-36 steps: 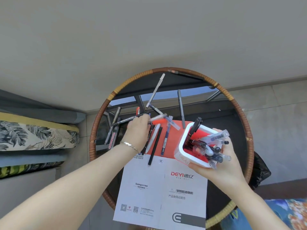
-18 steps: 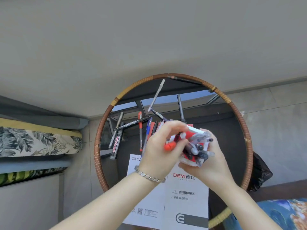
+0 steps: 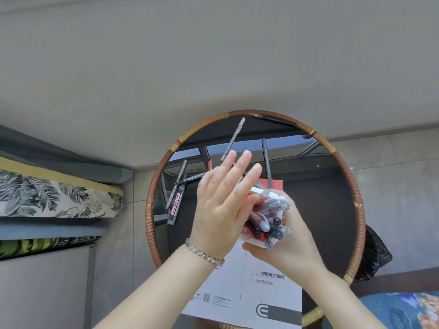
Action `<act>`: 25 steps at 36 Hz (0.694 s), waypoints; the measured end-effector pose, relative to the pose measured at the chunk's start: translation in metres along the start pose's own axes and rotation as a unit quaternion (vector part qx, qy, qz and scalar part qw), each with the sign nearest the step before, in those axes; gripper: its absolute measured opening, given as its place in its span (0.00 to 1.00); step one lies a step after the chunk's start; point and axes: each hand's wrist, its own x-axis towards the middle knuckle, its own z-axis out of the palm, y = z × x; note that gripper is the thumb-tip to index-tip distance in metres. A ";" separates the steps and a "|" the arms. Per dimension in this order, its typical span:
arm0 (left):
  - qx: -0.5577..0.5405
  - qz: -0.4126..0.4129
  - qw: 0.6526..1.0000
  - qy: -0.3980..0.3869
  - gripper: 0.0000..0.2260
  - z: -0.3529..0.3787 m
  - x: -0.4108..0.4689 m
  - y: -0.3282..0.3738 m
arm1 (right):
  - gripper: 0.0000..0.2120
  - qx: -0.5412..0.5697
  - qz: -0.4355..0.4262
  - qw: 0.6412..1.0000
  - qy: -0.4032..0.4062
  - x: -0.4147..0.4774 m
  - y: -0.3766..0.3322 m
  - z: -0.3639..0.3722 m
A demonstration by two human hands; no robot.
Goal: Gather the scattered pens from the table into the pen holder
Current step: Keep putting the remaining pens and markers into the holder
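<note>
My right hand (image 3: 288,245) grips the white and red pen holder (image 3: 254,242), tilted toward me and stuffed with several pens (image 3: 276,230). My left hand (image 3: 222,206) hovers flat just left of the holder's mouth, fingers spread and empty, hiding part of the holder. Loose pens still lie on the round glass table (image 3: 332,210): a white-capped pen (image 3: 234,138), a dark pen (image 3: 266,160), a whiteboard marker (image 3: 175,205), a grey pen (image 3: 177,182) and a red pen tip (image 3: 210,165) behind my fingers.
A white and red printed manual (image 3: 256,295) lies on the table's near side, under my hands. The table has a woven rattan rim (image 3: 152,210). A leaf-patterned cushion (image 3: 52,195) sits at left, a black bag (image 3: 373,255) at right.
My left hand picked a pen off the table, carried it to the holder, let it go and now is open above it. The holder rose closer to the camera.
</note>
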 end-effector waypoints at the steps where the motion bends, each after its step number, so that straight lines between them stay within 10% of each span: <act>1: 0.019 -0.016 0.999 -0.040 0.16 -0.002 0.000 -0.002 | 0.38 -0.010 -0.003 1.000 0.004 -0.002 -0.003 -0.001; 5: -0.059 -0.075 0.977 -0.189 0.22 -0.009 -0.007 -0.009 | 0.41 -0.012 0.027 1.000 0.005 0.001 -0.003 0.003; 8: -0.185 -0.163 0.956 -0.159 0.21 -0.014 -0.010 -0.023 | 0.37 0.011 0.045 0.999 0.022 0.009 0.002 0.005; 14: 0.029 -0.502 0.859 -0.097 0.29 0.007 -0.023 -0.094 | 0.38 -0.003 0.031 0.999 0.043 0.021 0.013 0.006; 25: 0.195 -0.540 0.787 -0.226 0.15 0.035 -0.040 -0.141 | 0.36 0.024 0.072 0.997 0.024 0.017 0.034 0.005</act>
